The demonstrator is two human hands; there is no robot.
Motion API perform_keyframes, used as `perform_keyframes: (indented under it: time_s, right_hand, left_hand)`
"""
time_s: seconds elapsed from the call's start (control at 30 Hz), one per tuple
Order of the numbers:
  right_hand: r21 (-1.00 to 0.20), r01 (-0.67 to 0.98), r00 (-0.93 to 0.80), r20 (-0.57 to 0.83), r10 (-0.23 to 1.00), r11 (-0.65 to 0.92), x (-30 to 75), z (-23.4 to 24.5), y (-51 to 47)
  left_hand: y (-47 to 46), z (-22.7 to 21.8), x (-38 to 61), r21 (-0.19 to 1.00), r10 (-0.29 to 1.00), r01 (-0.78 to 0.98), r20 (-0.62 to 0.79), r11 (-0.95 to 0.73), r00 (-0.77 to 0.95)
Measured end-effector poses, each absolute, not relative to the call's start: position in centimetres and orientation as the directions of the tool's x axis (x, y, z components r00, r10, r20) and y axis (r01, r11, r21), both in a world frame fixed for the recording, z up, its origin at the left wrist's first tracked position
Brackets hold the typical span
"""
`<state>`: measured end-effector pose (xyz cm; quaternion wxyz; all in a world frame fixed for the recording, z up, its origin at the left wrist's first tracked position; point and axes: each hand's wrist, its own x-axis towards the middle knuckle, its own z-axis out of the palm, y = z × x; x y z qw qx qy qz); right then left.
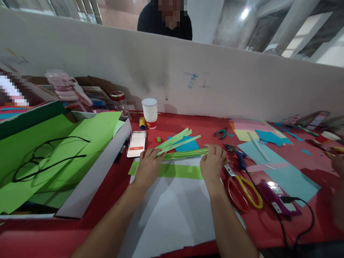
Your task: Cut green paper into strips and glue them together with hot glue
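A bundle of narrow green paper strips [185, 154] stretches between my two hands. My left hand [147, 167] is closed on its left end, where more light green strips [178, 139] fan out up and to the right. The right end is in my right hand [213, 163], with the fingers curled over it. Just below the bundle, a wider green paper band [180, 171] lies across white paper [172, 204]. A blue paper piece [188, 144] is partly covered by the strips. My fingertips are partly hidden.
On the left, a white box [94, 179] holds green sheets and black glasses [29, 172]. A phone [136, 144] and a paper cup [149, 113] stand behind my left hand. Scissors [243, 193], a glue gun [241, 157] and a corded purple device [279, 199] lie right. Another person's hand [339, 163] shows far right.
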<state>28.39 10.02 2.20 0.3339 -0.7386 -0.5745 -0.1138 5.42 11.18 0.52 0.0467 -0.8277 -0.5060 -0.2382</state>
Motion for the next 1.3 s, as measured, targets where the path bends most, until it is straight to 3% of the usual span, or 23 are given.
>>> perform_keyframes:
  time_s: [0.1, 0.23, 0.33, 0.43, 0.57, 0.67, 0.73, 0.97, 1.07, 1.13, 1.2, 1.3]
  right_hand:
    - [-0.428, 0.902, 0.197, 0.53, 0.825, 0.06, 27.2, 2.3, 9.7]
    - [-0.494, 0.806, -0.195, 0.298, 0.934, 0.326, 25.9, 2.0, 8.6]
    - [-0.433, 0.843, -0.27, 0.168, 0.948, 0.317, 25.3, 1.6, 7.9]
    - [-0.342, 0.906, -0.217, 0.133, 0.967, 0.25, 25.1, 1.5, 7.8]
    - [-0.298, 0.932, -0.2, 0.061, 0.978, 0.209, 24.9, 1.4, 8.0]
    - [-0.358, 0.914, -0.211, -0.01, 0.977, 0.194, 24.8, 1.6, 7.9]
    - [-0.391, 0.898, -0.233, -0.033, 0.972, 0.202, 24.9, 1.8, 7.6]
    - [-0.39, 0.851, -0.345, 0.089, 0.934, 0.351, 25.6, 3.0, 6.8]
    - [-0.41, 0.828, -0.31, 0.235, 0.921, 0.384, 26.4, 3.3, 6.0]
    - [-0.374, 0.821, -0.272, 0.408, 0.871, 0.431, 27.0, 3.3, 5.0]
    - [-0.282, 0.827, -0.283, 0.54, 0.793, 0.487, 27.5, 3.0, 3.7]
    - [-0.16, 0.814, -0.42, 0.503, 0.755, 0.559, 27.9, 1.8, 1.9]
  left_hand:
    - [11.0, 0.7, 5.4, 0.194, 0.822, 0.871, 0.47, -0.452, 0.322]
    - [9.9, 1.6, 5.8, 0.298, 0.805, 0.759, 0.361, -0.578, 0.471]
    - [8.5, 1.9, 6.2, 0.318, 0.767, 0.699, 0.217, -0.641, 0.604]
    - [7.1, 1.8, 6.4, 0.336, 0.757, 0.683, 0.19, -0.649, 0.626]
    - [6.4, 1.1, 6.5, 0.421, 0.767, 0.642, 0.32, -0.641, 0.557]
    - [6.6, 0.5, 6.3, 0.425, 0.77, 0.654, 0.47, -0.626, 0.432]
    - [6.8, 0.3, 6.1, 0.398, 0.774, 0.683, 0.478, -0.613, 0.416]
    - [6.7, 1.2, 5.5, 0.368, 0.824, 0.749, 0.381, -0.55, 0.418]
    - [6.3, 1.8, 4.5, 0.354, 0.828, 0.765, 0.395, -0.537, 0.398]
    - [5.5, 2.1, 3.6, 0.276, 0.789, 0.791, 0.487, -0.546, 0.374]
    - [4.4, 2.3, 2.9, 0.123, 0.715, 0.82, 0.572, -0.559, 0.402]
    - [2.7, 2.1, 2.4, -0.03, 0.681, 0.78, 0.466, -0.625, 0.565]
